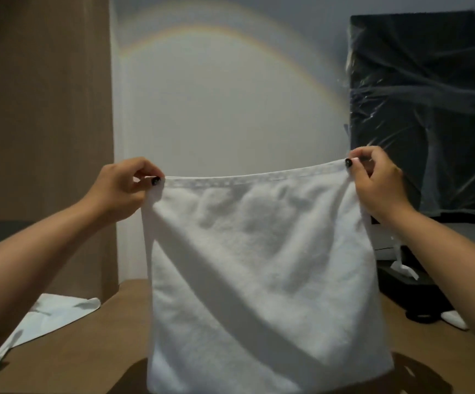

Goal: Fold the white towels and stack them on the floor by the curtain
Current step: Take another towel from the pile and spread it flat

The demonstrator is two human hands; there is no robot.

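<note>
A white towel [261, 268] hangs upright in front of me, stretched wide along its hemmed top edge. My left hand [122, 189] pinches the top left corner between thumb and curled fingers. My right hand [375, 177] pinches the top right corner the same way. The towel's lower part reaches down to the brown surface [122, 351] and hides what lies behind it. A brown curtain [42, 123] hangs at the left.
White cloth [51, 314] lies spread at the lower left on the brown surface. A dark screen wrapped in plastic film [426, 109] stands at the right, with a small white object [455, 319] and a dark item near its base. A pale wall is behind.
</note>
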